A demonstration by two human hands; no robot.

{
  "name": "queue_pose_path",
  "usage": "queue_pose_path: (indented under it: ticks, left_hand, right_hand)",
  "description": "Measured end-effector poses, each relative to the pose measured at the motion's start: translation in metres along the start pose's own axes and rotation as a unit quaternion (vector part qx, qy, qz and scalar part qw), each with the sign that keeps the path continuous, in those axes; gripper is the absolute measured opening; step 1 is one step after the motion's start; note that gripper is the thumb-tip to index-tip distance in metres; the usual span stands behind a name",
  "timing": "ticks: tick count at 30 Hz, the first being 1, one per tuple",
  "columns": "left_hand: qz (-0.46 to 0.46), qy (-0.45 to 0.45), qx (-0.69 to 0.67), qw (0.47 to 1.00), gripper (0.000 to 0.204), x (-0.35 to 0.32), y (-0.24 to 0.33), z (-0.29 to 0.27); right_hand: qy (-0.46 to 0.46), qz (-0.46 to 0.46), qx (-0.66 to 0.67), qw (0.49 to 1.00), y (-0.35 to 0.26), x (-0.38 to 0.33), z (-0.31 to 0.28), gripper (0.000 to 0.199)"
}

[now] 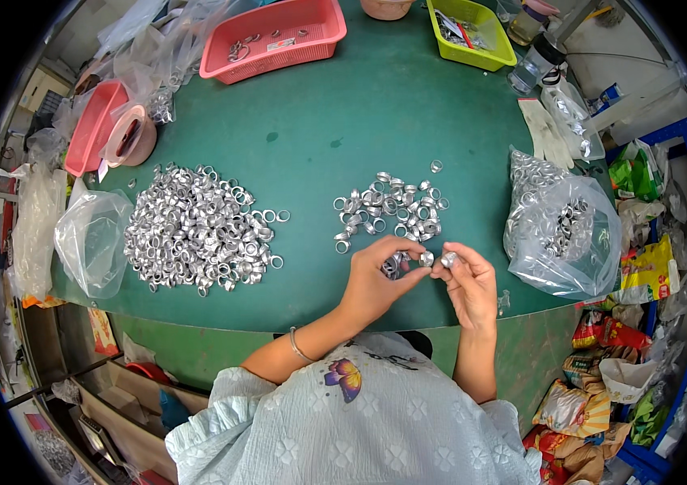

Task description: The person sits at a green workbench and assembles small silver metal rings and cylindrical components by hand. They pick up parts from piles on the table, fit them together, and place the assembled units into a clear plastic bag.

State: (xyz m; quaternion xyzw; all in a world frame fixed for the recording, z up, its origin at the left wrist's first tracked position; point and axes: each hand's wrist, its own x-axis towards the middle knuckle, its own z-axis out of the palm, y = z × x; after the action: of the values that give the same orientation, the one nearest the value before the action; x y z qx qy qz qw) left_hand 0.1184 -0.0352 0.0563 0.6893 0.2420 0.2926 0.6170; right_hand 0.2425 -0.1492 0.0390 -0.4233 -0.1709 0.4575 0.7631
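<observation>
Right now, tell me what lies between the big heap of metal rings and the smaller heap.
Only bare green tabletop in the head view. The big heap lies left, the smaller heap right; a few stray rings sit at the big heap's edge.

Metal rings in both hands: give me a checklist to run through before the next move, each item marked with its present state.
1. Left hand pinches a ring at the fingertips: ok.
2. Right hand pinches another ring: ok.
3. The two rings meet squarely: cannot tell, too small.
4. Small pile lies just beyond the hands: ok.
5. Big pile sits apart from the small pile, bare green table between them: ok.
6. Clear bag of rings open toward the hands: cannot tell.
</observation>
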Motion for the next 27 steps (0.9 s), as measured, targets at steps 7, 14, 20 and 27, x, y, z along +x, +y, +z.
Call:
queue_pose_path:
  ticks: [7, 14, 20, 27]
  left_hand:
    - [-0.062, -0.019, -0.067, 0.996, 0.025, -0.003, -0.006, 0.002]
    - [-0.078, -0.028, -0.067, 0.994, 0.024, -0.004, -0.001, 0.003]
    - [-0.110, -0.035, -0.090, 0.989, 0.026, -0.005, -0.002, 0.007]
    - [-0.050, -0.041, -0.057, 0.996, 0.028, -0.002, -0.002, 0.005]
  right_hand:
    - [0.021, 0.012, 0.016, 1.000, -0.001, 0.000, 0.003, 0.023]
    - [0.070, -0.008, -0.074, 0.995, 0.003, -0.003, 0.014, 0.017]
    - [0.105, -0.017, -0.110, 0.988, 0.013, -0.006, 0.019, 0.007]
    - [0.097, -0.030, -0.163, 0.981, 0.014, -0.005, 0.022, 0.005]
